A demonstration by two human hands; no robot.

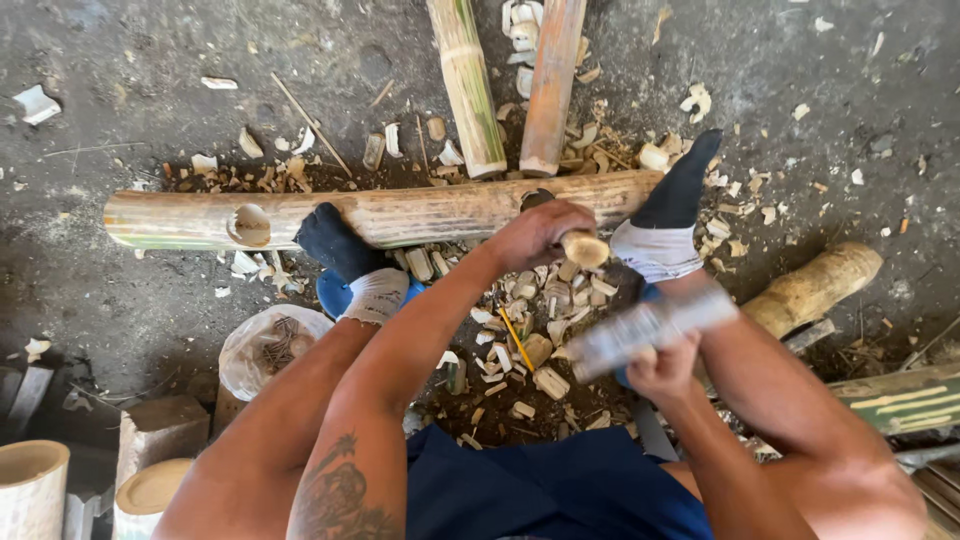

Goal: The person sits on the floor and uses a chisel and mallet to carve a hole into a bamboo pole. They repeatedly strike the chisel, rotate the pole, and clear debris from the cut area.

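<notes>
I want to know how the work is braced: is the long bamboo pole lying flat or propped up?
Lying flat. The long bamboo pole rests lengthwise on the ground, with both socked feet pressed on it.

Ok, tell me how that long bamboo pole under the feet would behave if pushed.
The long bamboo pole is round, so it would probably roll; both socked feet pin it now. It looks stiff and thick. The cut hole suggests it is hollow, likely light for its size.

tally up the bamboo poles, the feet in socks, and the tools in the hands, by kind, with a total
Bamboo poles: 4 (the long one with holes, two upright, one at right)
Feet in socks: 2
Tools in hands: 2 (chisel handle, blurred mallet)
Total: 8
</notes>
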